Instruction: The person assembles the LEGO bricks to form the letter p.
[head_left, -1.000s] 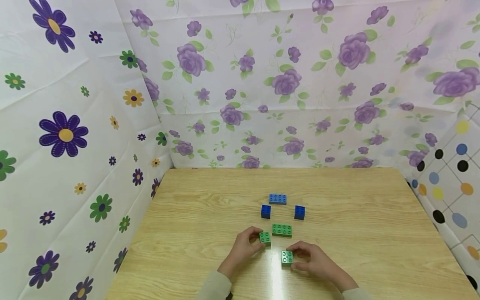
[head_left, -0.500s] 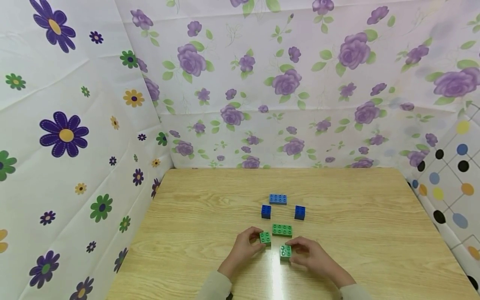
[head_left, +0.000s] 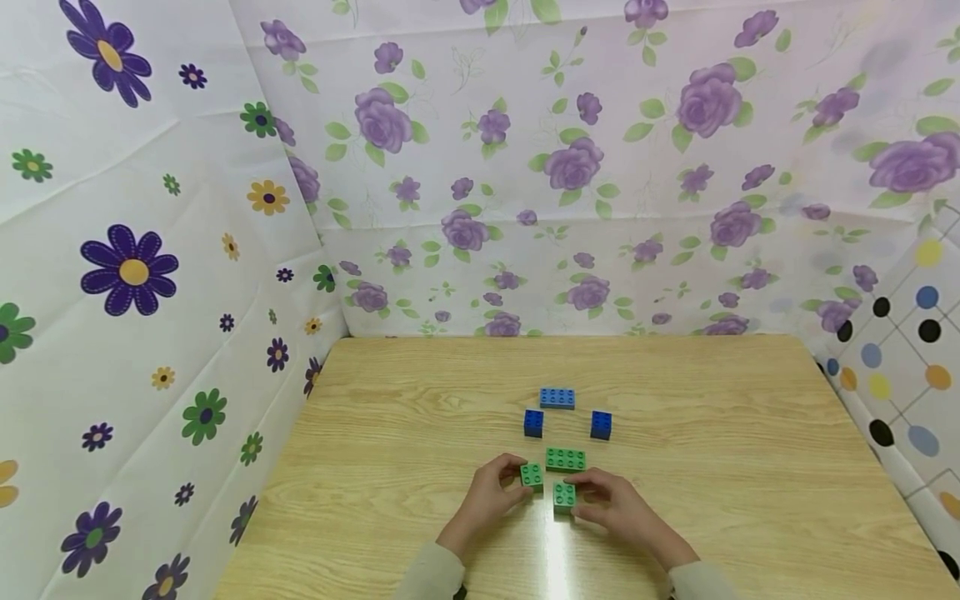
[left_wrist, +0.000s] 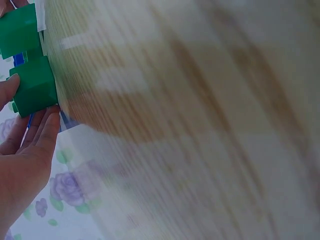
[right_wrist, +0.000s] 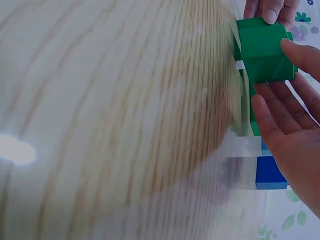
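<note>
My left hand (head_left: pixel 491 498) pinches a small square green brick (head_left: pixel 532 477) between thumb and fingers; the left wrist view shows that brick (left_wrist: pixel 34 86) with the thumb on one side. A second square green brick (head_left: pixel 564 497), nearer to me, is held by my right hand (head_left: pixel 617 507), its thumb and fingertips on the brick's right side. In the right wrist view this brick (right_wrist: pixel 267 52) partly covers the other hand's brick. Just behind both lies a longer green brick (head_left: pixel 566 459) with two rows of studs, touched by neither hand.
Farther back on the wooden table (head_left: pixel 405 392) stand a dark blue square brick (head_left: pixel 533 422), another dark blue square brick (head_left: pixel 601 425) to its right, and a longer blue brick (head_left: pixel 557 398). Flowered cloth (head_left: pixel 525 250) rises behind the table, with patterned cloth at both sides.
My right hand has slid its green brick away from me and to the left, closer to the left hand's brick. The left hand has kept its place.
</note>
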